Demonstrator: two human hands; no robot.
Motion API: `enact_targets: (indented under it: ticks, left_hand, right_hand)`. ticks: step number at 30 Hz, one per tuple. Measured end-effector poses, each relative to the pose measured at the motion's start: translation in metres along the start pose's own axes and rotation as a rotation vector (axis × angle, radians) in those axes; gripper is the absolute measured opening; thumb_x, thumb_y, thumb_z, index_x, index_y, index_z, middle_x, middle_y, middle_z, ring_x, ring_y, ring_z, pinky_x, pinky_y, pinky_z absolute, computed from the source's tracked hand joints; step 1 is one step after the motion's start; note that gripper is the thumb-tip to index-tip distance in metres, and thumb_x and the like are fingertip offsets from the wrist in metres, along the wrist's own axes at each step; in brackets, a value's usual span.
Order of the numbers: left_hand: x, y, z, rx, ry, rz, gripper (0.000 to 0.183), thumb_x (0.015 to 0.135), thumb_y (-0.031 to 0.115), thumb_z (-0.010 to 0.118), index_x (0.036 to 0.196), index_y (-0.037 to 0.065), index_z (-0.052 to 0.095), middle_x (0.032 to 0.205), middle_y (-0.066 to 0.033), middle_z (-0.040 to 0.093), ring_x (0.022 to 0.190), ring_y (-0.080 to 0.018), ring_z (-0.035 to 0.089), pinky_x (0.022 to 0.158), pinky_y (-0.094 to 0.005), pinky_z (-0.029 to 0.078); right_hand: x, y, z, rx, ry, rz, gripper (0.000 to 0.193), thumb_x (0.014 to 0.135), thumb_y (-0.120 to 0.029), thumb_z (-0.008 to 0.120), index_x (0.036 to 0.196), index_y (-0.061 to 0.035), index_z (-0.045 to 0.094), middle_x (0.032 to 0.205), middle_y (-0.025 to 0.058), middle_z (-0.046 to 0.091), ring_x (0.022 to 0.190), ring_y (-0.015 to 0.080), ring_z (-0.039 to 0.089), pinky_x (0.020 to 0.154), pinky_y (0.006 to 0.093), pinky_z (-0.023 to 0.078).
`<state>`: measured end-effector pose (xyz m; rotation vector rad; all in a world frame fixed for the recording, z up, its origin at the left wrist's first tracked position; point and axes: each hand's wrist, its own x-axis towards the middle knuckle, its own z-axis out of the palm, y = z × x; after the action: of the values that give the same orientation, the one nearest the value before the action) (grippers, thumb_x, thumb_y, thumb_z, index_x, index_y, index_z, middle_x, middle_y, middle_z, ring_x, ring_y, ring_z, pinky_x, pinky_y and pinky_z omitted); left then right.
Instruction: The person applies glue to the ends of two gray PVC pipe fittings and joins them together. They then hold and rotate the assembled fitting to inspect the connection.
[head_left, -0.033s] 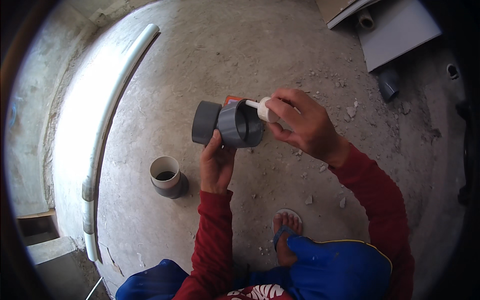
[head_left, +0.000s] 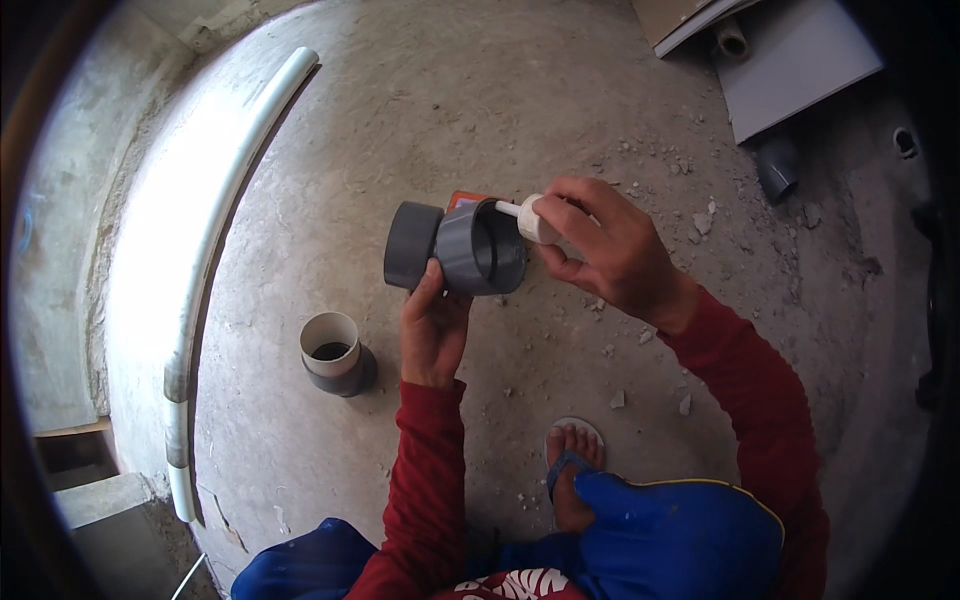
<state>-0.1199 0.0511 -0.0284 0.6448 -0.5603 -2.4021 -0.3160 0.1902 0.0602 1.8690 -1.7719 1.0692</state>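
Note:
My left hand [head_left: 433, 335] grips a dark grey plastic pipe fitting [head_left: 412, 245] from below, its thumb on the near side and its wide socket turned to the right. With the fingertips of my right hand [head_left: 615, 245] I pinch the white cap of an applicator brush [head_left: 538, 219]. The white stem reaches over the socket's upper rim, and its tip is hidden inside. An orange container [head_left: 466, 199] shows partly behind the fitting; what supports it is hidden. Left of my left forearm, a grey fitting [head_left: 345, 382] with a cream pipe piece [head_left: 317, 357] in it stands on the floor.
A long white pipe [head_left: 235, 210] lies along the left wall. Rubble [head_left: 703, 222] is scattered over the concrete floor to the right. Pale boards [head_left: 800, 65], a short pipe [head_left: 733, 42] and a grey elbow [head_left: 776, 172] lie at the far right. My sandalled foot [head_left: 574, 455] is below.
The applicator brush has shifted very slightly to the right along the socket rim. The fitting and my left hand stay in place.

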Motion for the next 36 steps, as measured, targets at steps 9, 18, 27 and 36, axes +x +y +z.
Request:
enact_targets:
  ticks: [9, 18, 27, 36]
  left_hand:
    - [0.005, 0.003, 0.006, 0.084, -0.084, 0.076, 0.049, 0.101, 0.021, 0.067, 0.144, 0.005, 0.052, 0.143, -0.0061, 0.059, 0.132, -0.0199, 0.056, 0.117, -0.04, 0.039]
    - [0.012, 0.003, -0.002, 0.015, -0.094, 0.062, 0.049, 0.1, 0.012, 0.067, 0.146, 0.007, 0.05, 0.141, -0.0059, 0.06, 0.131, -0.0209, 0.057, 0.115, -0.0408, 0.041]
    - [0.011, 0.003, -0.002, 0.089, -0.086, 0.11, 0.054, 0.103, 0.019, 0.062, 0.152, 0.005, 0.043, 0.151, -0.0089, 0.053, 0.14, -0.0232, 0.05, 0.12, -0.0435, 0.037]
    - [0.008, 0.001, 0.0, 0.076, -0.043, 0.081, 0.052, 0.101, 0.018, 0.067, 0.148, 0.008, 0.048, 0.147, -0.0062, 0.056, 0.136, -0.0213, 0.052, 0.118, -0.0426, 0.039]
  right_hand:
    - [0.0, -0.001, -0.009, 0.194, -0.331, 0.285, 0.043, 0.075, -0.005, 0.08, 0.115, -0.0034, 0.064, 0.102, 0.0103, 0.064, 0.087, 0.0221, 0.07, 0.071, 0.0339, 0.058]
    - [0.004, -0.005, -0.021, 0.921, -0.213, 0.931, 0.035, 0.09, -0.015, 0.076, 0.12, 0.0007, 0.065, 0.105, 0.009, 0.07, 0.09, 0.0131, 0.069, 0.08, 0.0292, 0.06]
    - [-0.011, 0.0, -0.014, 1.019, -0.195, 1.05, 0.035, 0.092, -0.019, 0.077, 0.116, 0.0041, 0.066, 0.102, 0.0096, 0.071, 0.084, 0.0114, 0.07, 0.078, 0.0264, 0.059]
    - [-0.004, 0.017, -0.005, 0.21, -0.195, 0.392, 0.039, 0.079, -0.012, 0.081, 0.113, -0.0032, 0.066, 0.096, 0.0105, 0.065, 0.082, 0.0229, 0.069, 0.071, 0.033, 0.058]
